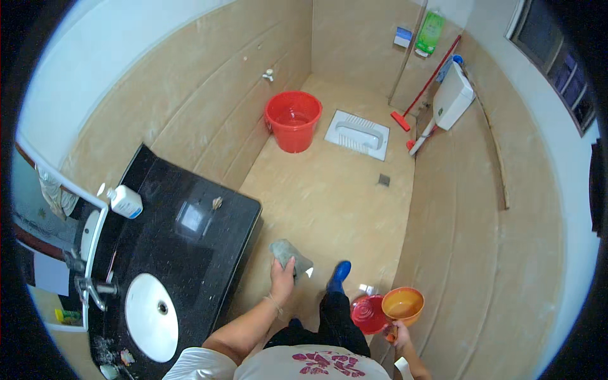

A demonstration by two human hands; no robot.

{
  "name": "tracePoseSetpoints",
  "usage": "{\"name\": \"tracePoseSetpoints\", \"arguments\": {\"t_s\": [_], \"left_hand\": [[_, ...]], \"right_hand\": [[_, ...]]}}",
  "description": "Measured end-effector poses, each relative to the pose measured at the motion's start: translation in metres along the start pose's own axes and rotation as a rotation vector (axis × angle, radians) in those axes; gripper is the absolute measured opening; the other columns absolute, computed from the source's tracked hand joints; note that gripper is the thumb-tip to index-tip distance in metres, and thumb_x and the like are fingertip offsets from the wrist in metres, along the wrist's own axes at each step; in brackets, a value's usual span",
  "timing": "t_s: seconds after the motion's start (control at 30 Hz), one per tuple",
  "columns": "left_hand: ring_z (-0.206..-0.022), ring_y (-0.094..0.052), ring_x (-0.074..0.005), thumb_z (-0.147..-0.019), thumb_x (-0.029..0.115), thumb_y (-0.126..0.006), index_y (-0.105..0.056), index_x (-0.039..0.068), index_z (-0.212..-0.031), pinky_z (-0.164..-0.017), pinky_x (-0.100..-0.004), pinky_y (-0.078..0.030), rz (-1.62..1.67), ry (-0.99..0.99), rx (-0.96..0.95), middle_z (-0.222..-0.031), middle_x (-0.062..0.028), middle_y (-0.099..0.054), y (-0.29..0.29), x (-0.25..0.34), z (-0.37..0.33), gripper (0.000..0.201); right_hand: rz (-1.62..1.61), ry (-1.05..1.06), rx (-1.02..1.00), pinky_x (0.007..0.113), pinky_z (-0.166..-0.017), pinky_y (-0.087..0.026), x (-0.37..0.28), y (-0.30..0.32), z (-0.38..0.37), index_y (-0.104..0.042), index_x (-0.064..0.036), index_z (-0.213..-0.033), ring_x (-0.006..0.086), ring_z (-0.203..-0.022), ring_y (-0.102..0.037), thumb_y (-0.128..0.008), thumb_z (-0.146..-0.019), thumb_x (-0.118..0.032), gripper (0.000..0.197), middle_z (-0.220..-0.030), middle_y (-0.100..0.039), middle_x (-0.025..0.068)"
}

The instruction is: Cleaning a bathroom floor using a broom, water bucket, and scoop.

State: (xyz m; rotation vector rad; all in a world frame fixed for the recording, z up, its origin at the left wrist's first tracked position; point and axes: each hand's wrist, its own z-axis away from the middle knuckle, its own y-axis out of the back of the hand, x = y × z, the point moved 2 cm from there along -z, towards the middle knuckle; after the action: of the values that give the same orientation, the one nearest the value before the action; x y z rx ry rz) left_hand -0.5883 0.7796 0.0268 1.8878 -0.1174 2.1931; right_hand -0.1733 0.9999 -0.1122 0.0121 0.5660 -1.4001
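Observation:
My left hand (282,280) is closed around a bunched grey-green cloth (290,254), held out in front of me above the tiled floor. At the lower right, my right hand (399,335) grips the handle of an orange water dipper (403,305). The dipper's round bowl faces up; whether water is in it I cannot tell. Beside and partly behind the dipper is a small red bucket (366,315), close to the right wall. My blue boot (340,276) stands on the floor between the cloth and this bucket.
To my left runs a black counter (190,253) with a white sink (152,316), a faucet (95,290) and a white bottle (125,202). Ahead are a large red bucket (294,126), a squat toilet (358,134) and a drain (384,180). A red-handled floor brush (400,121) leans near the cistern (453,98).

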Motion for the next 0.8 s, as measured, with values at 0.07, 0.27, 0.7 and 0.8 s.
{"name": "tracePoseSetpoints", "arguments": {"t_s": [0.07,0.27,0.7,0.8], "left_hand": [[-0.092,-0.05,-0.0229,-0.08,0.01,-0.052,-0.048,-0.002,-0.101,-0.081,-0.0322,-0.039,-0.068,-0.014,0.043,-0.096,-0.0127,-0.052,-0.016,-0.005,-0.035,0.024],[-0.09,-0.048,-0.0171,-0.081,0.009,-0.053,-0.047,0.001,-0.106,-0.082,-0.0291,-0.038,-0.09,0.007,0.161,-0.098,-0.006,-0.052,-0.068,0.029,-0.15,0.027],[-0.085,-0.053,-0.0172,-0.082,0.011,-0.054,-0.05,-0.001,-0.102,-0.074,-0.0296,-0.042,0.206,0.391,0.562,-0.092,-0.009,-0.058,-0.093,-0.035,-0.346,0.023],[-0.084,-0.054,-0.0182,-0.08,0.013,-0.055,-0.049,0.0,-0.104,-0.072,-0.0303,-0.043,0.218,0.502,0.606,-0.092,-0.0101,-0.057,-0.092,-0.029,-0.392,0.028]], "right_hand": [[0.03,-0.033,0.041,0.034,-0.059,-0.047,-0.032,-0.039,-0.009,-0.051,-0.0026,-0.09,0.0236,-0.063,-0.055,-0.05,-0.068,-0.021,0.028,-0.069,-0.054,0.0096],[0.097,-0.074,-0.289,0.028,-0.054,-0.045,-0.139,-0.091,-0.121,-0.051,-0.0084,-0.088,0.0192,-0.059,-0.053,-0.051,-0.068,-0.021,0.023,-0.065,-0.052,0.0047],[0.571,-0.116,-0.072,0.032,-0.052,-0.044,-0.361,-0.486,-0.316,-0.048,-0.0114,-0.081,0.02,-0.052,-0.049,-0.058,-0.069,-0.021,0.018,-0.059,-0.048,0.0061],[0.774,-0.077,-0.214,0.033,-0.046,-0.044,-0.377,-0.586,-0.356,-0.047,-0.0061,-0.081,0.0212,-0.045,-0.047,-0.058,-0.073,-0.019,0.019,-0.058,-0.047,0.0076]]}}
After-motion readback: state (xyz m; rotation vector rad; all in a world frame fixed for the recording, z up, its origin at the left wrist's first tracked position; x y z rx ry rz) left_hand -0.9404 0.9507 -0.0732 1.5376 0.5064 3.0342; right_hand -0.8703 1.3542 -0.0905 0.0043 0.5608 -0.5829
